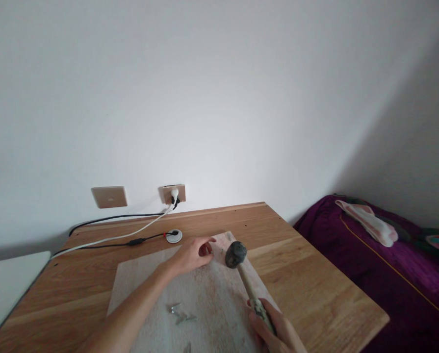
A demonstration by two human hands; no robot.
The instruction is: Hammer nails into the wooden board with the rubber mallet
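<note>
Our right hand point(276, 336) grips the hammer point(245, 277); its long axis runs near to far, head leaning left, just beside our left hand point(192, 255), fingers pinched narrow.

left hand point(193, 255): reaching forward, forearm stretching out, fingers curling | right hand point(276, 333): clenching in a fist, low at right
</note>
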